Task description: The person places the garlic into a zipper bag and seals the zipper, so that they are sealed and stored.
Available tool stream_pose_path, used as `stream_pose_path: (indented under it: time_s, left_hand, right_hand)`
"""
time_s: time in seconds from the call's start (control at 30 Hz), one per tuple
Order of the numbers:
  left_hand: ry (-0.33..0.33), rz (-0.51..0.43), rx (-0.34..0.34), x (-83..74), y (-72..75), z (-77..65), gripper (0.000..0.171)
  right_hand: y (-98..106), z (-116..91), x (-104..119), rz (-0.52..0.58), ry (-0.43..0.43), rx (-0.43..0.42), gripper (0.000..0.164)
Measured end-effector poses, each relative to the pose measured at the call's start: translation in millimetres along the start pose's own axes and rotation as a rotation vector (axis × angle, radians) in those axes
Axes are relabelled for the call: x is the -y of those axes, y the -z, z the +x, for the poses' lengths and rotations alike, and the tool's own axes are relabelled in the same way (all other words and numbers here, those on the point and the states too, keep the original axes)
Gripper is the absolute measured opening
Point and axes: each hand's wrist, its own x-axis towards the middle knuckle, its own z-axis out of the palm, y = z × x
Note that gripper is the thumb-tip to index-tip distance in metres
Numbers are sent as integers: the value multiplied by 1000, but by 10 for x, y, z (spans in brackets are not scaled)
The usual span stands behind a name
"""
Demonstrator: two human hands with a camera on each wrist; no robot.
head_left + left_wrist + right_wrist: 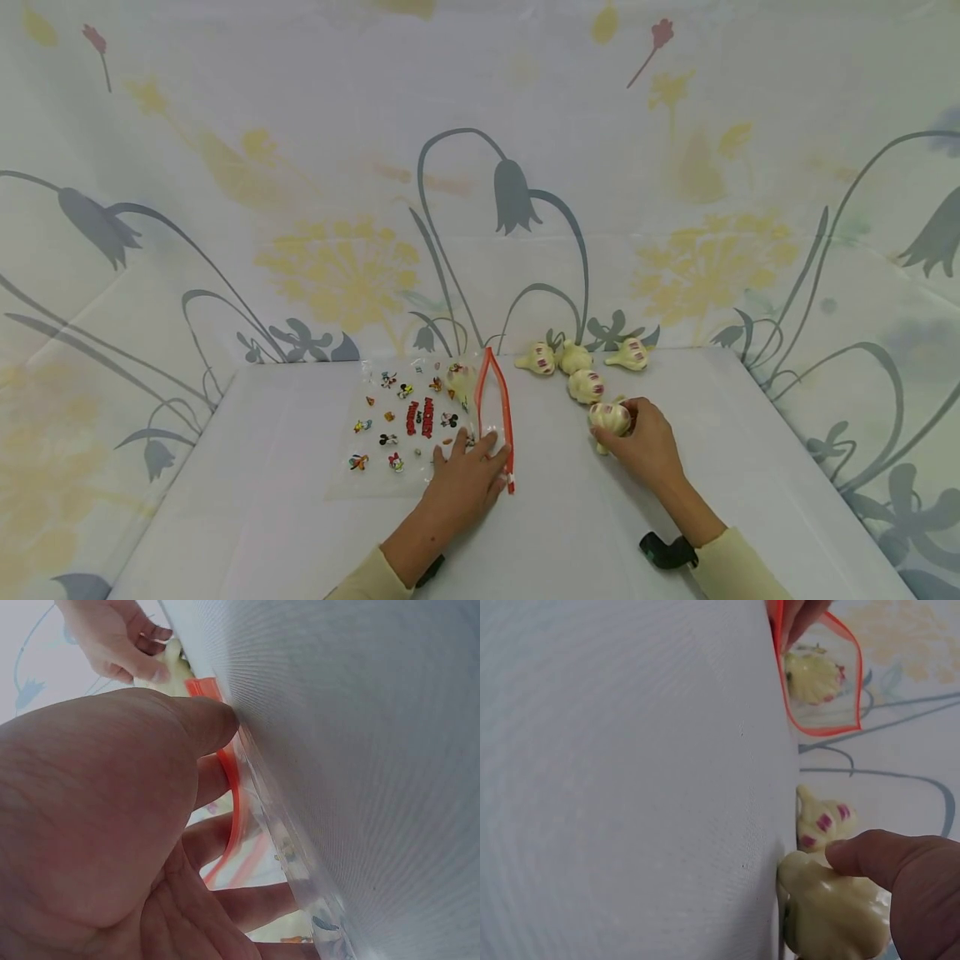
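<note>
My right hand (648, 446) grips a pale garlic bulb (610, 419) at the table's right middle, with thumb and fingers on its sides. In the right wrist view, the thumb lies on that garlic bulb (836, 919). My left hand (467, 479) rests with spread fingers on a clear zip bag (405, 483) near its red-edged mouth (508, 417). The bag has coloured cartoon prints and lies flat, its mouth spread toward the right. Inside it, near the far edge, is one garlic bulb (460, 382), also visible through the bag (847, 705) in the right wrist view.
Several more garlic bulbs sit beyond my right hand: a near one (586, 387), two at the back (536, 358), and one farther right (630, 355). A white cloth covers the table (285, 433). A flower-printed curtain (480, 275) stands behind it.
</note>
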Motion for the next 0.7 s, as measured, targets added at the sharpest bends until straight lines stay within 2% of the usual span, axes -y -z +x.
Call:
stream_pose_path:
  time_s: [0.37, 0.7]
  left_hand:
    - [-6, 1, -11, -21, 28, -21, 47]
    - [-14, 9, -32, -11, 22, -21, 46]
  right_hand:
    - [-7, 6, -16, 4, 24, -13, 57]
    - [46, -27, 86, 24, 26, 4, 56]
